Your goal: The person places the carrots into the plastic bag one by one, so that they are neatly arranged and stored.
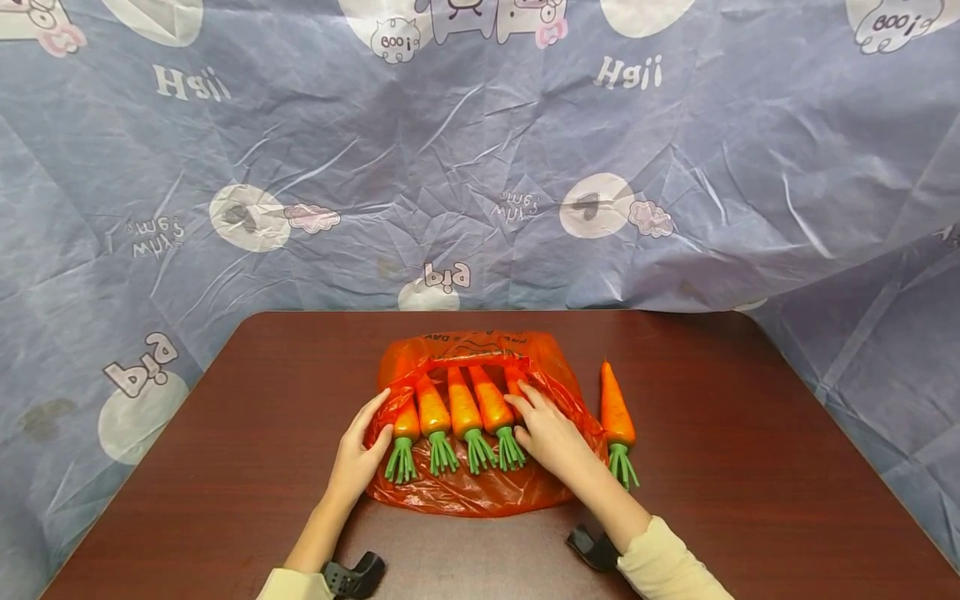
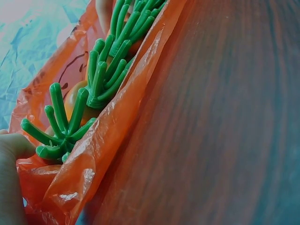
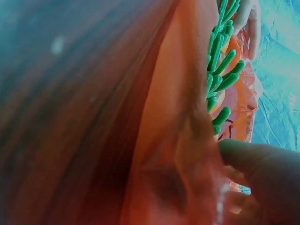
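A translucent red plastic bag (image 1: 480, 500) lies on the table, its mouth toward me. Inside is a row of several orange carrots (image 1: 464, 403) with green tops (image 1: 480, 452). My left hand (image 1: 358, 454) rests at the bag's left side, its fingers spread apart from the thumb beside the leftmost carrot (image 1: 406, 423). At the right end of the row, the fingers of my right hand (image 1: 551, 429) lie loosely over another carrot (image 1: 514, 380), mostly hidden beneath them. The right thumb is close to a green top (image 1: 511, 450). In the left wrist view, the bag's rim (image 2: 117, 126) stands up before the tops.
One single carrot (image 1: 617, 408) lies outside the bag on the right, its green top toward me. The dark brown table (image 1: 247, 433) extends to both sides. Behind it hangs a creased, printed blue-grey cloth (image 1: 450, 150). Black wrist devices (image 1: 356, 575) are worn at both sleeves.
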The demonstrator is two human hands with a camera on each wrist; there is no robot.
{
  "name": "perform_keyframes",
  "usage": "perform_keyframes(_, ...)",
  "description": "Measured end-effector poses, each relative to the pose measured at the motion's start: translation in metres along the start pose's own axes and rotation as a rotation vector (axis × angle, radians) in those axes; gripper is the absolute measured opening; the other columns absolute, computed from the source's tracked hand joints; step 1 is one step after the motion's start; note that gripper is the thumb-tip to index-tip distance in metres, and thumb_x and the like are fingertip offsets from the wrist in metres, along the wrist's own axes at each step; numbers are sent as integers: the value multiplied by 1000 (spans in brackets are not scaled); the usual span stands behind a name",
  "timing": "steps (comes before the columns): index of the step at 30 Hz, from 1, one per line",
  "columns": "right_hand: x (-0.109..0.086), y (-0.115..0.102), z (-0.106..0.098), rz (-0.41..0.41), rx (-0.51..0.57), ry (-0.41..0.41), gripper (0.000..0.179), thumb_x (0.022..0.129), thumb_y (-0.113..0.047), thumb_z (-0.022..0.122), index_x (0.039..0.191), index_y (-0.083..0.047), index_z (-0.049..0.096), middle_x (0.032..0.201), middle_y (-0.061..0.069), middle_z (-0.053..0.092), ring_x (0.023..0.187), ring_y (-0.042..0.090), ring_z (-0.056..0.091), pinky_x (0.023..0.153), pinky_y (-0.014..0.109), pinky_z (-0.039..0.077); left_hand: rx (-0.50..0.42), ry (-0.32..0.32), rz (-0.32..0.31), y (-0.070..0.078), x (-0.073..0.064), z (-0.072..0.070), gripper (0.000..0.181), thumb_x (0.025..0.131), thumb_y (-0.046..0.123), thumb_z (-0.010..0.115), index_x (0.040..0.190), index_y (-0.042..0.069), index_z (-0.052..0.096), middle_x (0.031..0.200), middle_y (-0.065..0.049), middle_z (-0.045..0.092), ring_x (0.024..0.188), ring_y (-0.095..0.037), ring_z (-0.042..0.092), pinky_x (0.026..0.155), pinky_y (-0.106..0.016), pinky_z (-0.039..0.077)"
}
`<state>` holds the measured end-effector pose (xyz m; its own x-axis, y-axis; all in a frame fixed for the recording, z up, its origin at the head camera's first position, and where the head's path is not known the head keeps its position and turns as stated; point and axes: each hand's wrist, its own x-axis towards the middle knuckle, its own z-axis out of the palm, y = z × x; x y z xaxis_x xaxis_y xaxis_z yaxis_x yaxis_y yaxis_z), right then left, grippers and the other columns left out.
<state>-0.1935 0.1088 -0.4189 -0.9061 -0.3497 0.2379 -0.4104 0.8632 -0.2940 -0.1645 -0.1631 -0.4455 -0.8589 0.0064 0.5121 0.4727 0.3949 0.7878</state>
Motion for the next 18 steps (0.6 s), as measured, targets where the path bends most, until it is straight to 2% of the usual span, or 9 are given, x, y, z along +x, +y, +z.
perform_keyframes(12,-17,-9,-12,-50,31,55,43,81,-16,66,123,-13,56,135,13,47,119,30,49,91,45,47,-4,5,26,-2,-1,1,47,82,-9,57,128,-3,48,128,-24,49,117,15,36,97,-2,27)
perform_keyframes(18,-27,-12,-22,-89,26,122,43,80,-16,68,122,-16,57,132,10,50,116,28,52,93,43,46,-3,11,48,-2,0,1,47,82,-10,57,128,-4,48,127,-24,50,118,13,37,98,-2,27)
